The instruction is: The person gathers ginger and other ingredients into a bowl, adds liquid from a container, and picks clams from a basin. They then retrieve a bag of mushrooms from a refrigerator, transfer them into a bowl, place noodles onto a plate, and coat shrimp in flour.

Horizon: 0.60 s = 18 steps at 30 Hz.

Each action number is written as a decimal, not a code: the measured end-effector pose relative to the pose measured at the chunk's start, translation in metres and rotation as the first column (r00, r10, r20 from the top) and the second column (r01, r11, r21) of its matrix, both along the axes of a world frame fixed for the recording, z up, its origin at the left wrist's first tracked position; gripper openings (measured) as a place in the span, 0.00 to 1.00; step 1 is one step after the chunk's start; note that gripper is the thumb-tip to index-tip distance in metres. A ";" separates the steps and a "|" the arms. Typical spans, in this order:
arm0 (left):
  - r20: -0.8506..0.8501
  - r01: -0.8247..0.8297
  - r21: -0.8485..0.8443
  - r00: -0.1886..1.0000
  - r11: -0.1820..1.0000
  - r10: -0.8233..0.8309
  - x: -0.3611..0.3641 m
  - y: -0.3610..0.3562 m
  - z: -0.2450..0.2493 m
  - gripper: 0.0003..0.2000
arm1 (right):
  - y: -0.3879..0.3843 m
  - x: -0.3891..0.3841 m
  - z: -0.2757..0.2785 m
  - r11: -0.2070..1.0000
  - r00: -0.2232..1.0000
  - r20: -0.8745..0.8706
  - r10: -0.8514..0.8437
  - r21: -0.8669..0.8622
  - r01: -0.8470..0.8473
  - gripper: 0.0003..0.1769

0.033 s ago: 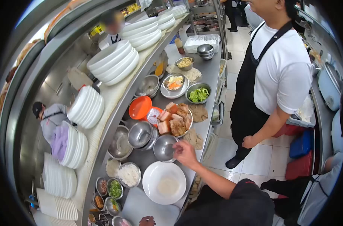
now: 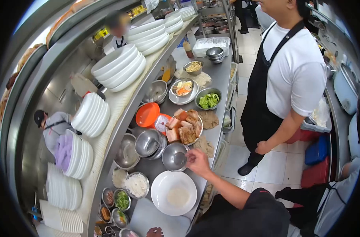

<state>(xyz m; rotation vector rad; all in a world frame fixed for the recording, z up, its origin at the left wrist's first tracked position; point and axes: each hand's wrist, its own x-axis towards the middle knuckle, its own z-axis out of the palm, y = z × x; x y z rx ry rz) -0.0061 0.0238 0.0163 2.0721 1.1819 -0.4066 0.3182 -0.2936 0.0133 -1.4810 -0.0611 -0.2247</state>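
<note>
My right hand [image 2: 198, 162] is closed on the near rim of a small metal bowl [image 2: 174, 156], which stands on the steel counter. Only the fingers of my left hand [image 2: 155, 232] show at the bottom edge, curled over the pale cutting board [image 2: 160, 218]; whatever they may hold is hidden. Between my hands is a wide white bowl [image 2: 174, 193] with a little pale content at its bottom. Beyond the metal bowl, browned meat chunks [image 2: 186, 134] fill a round dish. To the left stand stacked metal bowls [image 2: 147, 141] and a bowl of white grains [image 2: 137, 185].
Small ingredient bowls [image 2: 121, 200] line the counter's left side. Farther back are an orange bowl [image 2: 147, 114], a bowl of greens [image 2: 208, 99] and a beige cloth [image 2: 204, 146]. White plates [image 2: 119, 69] crowd the shelf. A person in a black apron [image 2: 263, 94] stands at the right.
</note>
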 end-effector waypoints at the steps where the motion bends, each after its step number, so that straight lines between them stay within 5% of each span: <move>1: -0.007 0.072 -0.036 0.997 0.997 -0.073 0.000 0.020 0.015 0.28 | 0.002 -0.001 0.001 1.000 1.000 -0.006 -0.012 0.028 0.012 0.14; 2: 0.073 0.087 -0.215 0.995 0.973 -0.073 0.042 -0.056 -0.088 0.28 | -0.083 0.027 -0.011 0.984 0.998 0.055 -0.041 -0.169 0.050 0.13; 3: 0.201 0.126 -0.116 0.974 0.985 -0.101 0.048 -0.033 -0.087 0.20 | -0.077 0.011 -0.016 0.984 0.997 0.016 -0.078 -0.160 0.079 0.13; 5: 0.290 0.165 0.015 0.943 0.986 -0.163 0.049 -0.002 -0.037 0.12 | -0.062 -0.035 -0.013 0.975 0.989 -0.045 -0.139 -0.183 0.129 0.12; 9: 0.451 0.262 -0.202 0.880 0.944 -0.148 0.118 -0.074 0.027 0.12 | -0.094 -0.053 -0.041 0.925 0.958 -0.004 -0.286 -0.262 0.275 0.11; 14: 0.427 0.439 -0.354 0.861 0.826 -0.275 0.147 -0.139 0.050 0.16 | -0.128 -0.062 -0.085 0.873 0.943 -0.086 -0.320 -0.413 0.259 0.12; 16: 0.326 0.433 -0.466 0.895 0.771 -0.306 0.155 -0.172 0.059 0.25 | -0.141 -0.054 -0.112 0.879 0.932 -0.177 -0.315 -0.424 0.217 0.07; 18: 0.327 0.413 -0.607 0.909 0.679 -0.260 0.170 -0.200 0.049 0.22 | -0.154 -0.046 -0.135 0.912 0.916 -0.285 -0.284 -0.376 0.165 0.06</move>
